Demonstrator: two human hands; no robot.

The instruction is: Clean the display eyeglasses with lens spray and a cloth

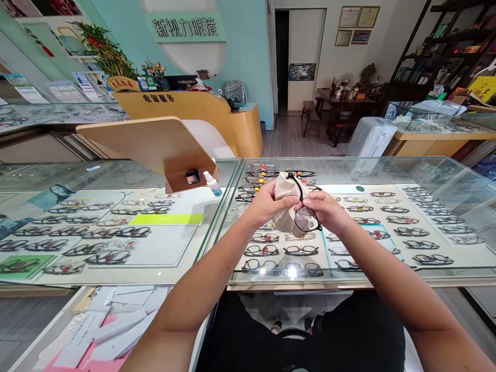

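Glass display counter [329, 283]: wide and rigid; both hands work above its glass top.
Left hand [267, 202]: fingers closed on the cloth, thumb pressing across its front.
Right hand [326, 206]: narrow pinch, thumb and fingertips meeting on the frame near the bridge.
Cream-coloured soft cloth [284, 219]: looks light and limp, creasing freely; best gathered in the palm.
Black-rimmed eyeglasses [319, 223]: probably light, stiff in the rims, easily bent at the hinges; bridge or rim edge seems the safest hold. They tilt between the hands, one side against the cloth, the other hanging below the right fingertips.
Clear lower lens [306, 220]: likely slippery and scratch-prone (upper lens hidden, contact there unclear); bare, cloth behind it.
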